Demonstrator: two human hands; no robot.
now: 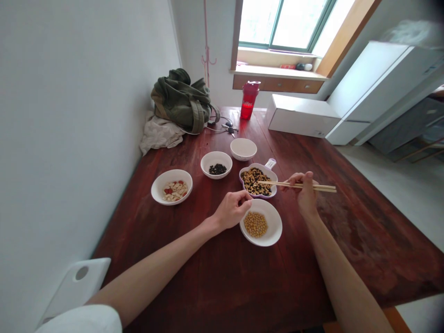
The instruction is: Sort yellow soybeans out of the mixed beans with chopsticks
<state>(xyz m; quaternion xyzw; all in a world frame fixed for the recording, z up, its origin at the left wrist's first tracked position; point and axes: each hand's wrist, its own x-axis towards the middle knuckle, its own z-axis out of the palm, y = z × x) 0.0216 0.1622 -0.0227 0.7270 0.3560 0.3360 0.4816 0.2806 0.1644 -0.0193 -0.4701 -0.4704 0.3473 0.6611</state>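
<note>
A white sleeve (81, 320) lies nearest the camera at the bottom left, with a white board (78, 282) with a round hole just beyond it, and two bare forearms reach out over a dark reddish wooden table (378, 231). The right hand (304, 192) is closed around a pair of wooden chopsticks (298, 186), gripping them near their upper part, with the sticks running close together. Their tips reach over a scalloped, purple-rimmed dish (257, 181) heaped with mixed yellow and dark beans; whether they pinch a bean is too small to tell. The left hand (232, 210) is curled, fingers drawn together, holding nothing visible, its fingertips just beside that dish and near a white bowl of yellow soybeans (255, 225). Further along stand a white bowl of black beans (216, 164), a white bowl of red and pale pieces (171, 187) and a plain white bowl (243, 149). Beyond them are a red bottle (248, 100), an olive bag (182, 101) and a white box (301, 115).
</note>
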